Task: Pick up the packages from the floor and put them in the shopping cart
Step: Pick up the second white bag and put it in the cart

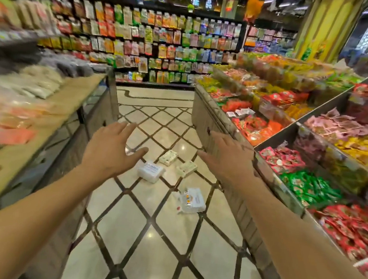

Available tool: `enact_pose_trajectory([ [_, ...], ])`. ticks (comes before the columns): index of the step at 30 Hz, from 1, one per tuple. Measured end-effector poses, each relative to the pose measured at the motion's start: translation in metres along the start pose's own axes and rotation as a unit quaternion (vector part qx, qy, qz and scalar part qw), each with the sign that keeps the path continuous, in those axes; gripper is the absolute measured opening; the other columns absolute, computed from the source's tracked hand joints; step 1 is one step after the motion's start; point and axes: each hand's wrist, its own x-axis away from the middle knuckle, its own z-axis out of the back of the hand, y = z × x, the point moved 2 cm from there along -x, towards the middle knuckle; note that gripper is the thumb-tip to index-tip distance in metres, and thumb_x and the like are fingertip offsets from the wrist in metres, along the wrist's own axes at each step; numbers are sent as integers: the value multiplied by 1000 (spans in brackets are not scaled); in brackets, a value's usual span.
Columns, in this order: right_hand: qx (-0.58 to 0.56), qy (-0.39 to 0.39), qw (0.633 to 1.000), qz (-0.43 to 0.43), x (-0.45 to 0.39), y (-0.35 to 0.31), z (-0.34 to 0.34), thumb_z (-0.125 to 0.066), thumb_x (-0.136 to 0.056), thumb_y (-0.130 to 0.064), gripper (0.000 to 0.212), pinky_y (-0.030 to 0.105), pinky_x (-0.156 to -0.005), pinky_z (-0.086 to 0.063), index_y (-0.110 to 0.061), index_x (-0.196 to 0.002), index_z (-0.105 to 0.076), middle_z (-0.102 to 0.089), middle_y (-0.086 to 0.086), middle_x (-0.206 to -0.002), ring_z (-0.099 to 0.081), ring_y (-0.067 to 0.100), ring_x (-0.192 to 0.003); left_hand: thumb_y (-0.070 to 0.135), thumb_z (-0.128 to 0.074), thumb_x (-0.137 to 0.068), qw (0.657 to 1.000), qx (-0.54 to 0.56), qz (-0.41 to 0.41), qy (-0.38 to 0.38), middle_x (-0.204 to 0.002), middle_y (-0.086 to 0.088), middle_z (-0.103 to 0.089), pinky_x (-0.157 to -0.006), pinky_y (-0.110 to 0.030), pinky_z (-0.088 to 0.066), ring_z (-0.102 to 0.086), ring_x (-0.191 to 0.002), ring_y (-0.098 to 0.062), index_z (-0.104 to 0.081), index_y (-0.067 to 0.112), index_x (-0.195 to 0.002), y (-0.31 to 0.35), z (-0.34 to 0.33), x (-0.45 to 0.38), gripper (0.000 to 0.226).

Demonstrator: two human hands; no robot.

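Observation:
Several packages lie on the tiled floor of the aisle ahead of me. A white block-shaped pack (151, 171) lies nearest my left hand. Two small cream packs (168, 157) (186, 168) lie just beyond it. A clear bag with a white label (192, 201) lies closest to me. My left hand (111, 149) and my right hand (227, 158) are stretched forward above the packages, fingers spread, holding nothing. No shopping cart is in view.
A display counter (54, 114) with bagged goods runs along the left. Metal bins (213, 124) full of wrapped snacks line the right. A wall of hanging packets (165, 42) closes the aisle's far end. The floor (148, 236) is glossy tile with dark diagonal lines.

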Motion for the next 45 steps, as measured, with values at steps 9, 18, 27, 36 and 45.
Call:
enact_pose_trajectory([
  [9,-14,-22,999,18,-194,14,-72,-37,-99,-76,82,51,-114,-43,-32,-167,-25,-32,0,-171,-31,28,-155,69,-57,-93,999,-4,36,-16,-157,-11,-53,-123,-50,-32,-44,-147,-31,-49,19,-155,-49,-78,-155,80],
  [18,-2,-42,999,-30,-322,56,-140,-38,-97,-79,84,51,-109,-44,-32,-166,-26,-35,-2,-168,-35,29,-152,73,-50,-95,998,10,13,-67,-155,-13,-54,-119,-54,-37,-48,-145,-32,-49,14,-155,-80,-180,-289,84],
  [27,33,-69,994,-75,-455,92,-216,-36,-99,-76,81,49,-110,-46,-32,-166,-25,-34,-1,-170,-37,31,-151,78,-46,-91,991,55,-29,-117,-159,-8,-51,-119,-51,-36,-44,-148,-28,-44,19,-159,-101,-306,-442,89],
  [36,16,-87,982,-165,-546,135,-278,-38,-99,-75,79,49,-108,-48,-35,-166,-25,-37,-1,-168,-39,32,-150,80,-42,-92,975,55,-83,-198,-163,-7,-45,-124,-48,-29,-37,-152,-28,-38,22,-162,-93,-422,-583,91],
  [45,-35,-129,947,-291,-560,233,-369,-41,-100,-72,78,51,-109,-42,-32,-166,-25,-36,-1,-168,-38,33,-149,82,-35,-93,936,30,-202,-285,-167,-6,-39,-127,-48,-22,-31,-155,-27,-32,25,-164,-12,-539,-638,91],
])
